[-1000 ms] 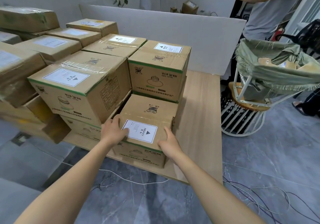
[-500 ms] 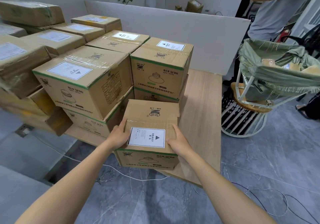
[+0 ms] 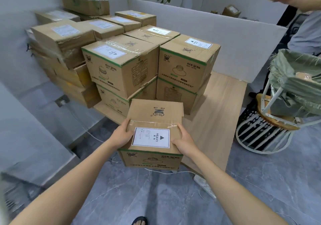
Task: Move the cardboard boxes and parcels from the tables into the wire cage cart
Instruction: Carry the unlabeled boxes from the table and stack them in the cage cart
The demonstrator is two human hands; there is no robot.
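A cardboard box (image 3: pixel 155 113) with a white "HEAVY" label on top hangs over the near edge of the wooden table (image 3: pixel 215 113). My left hand (image 3: pixel 121 135) grips its left top edge and my right hand (image 3: pixel 183 140) grips its right top edge. Behind it several more cardboard boxes are stacked two high, among them a green-striped one (image 3: pixel 119 66) and another (image 3: pixel 187 63). No wire cage cart is in view.
Older taped boxes (image 3: pixel 66 39) are piled at the left against the wall. A white stool frame (image 3: pixel 265 131) with a green sack (image 3: pixel 298 78) holding parcels stands at the right. Another person (image 3: pixel 305 32) holds a box at top right. Cables and a power strip (image 3: pixel 205 184) lie on the floor.
Both hands have pulled the labelled box toward me, off the stack's front and past the table's near edge. The view has drawn back and turned right.
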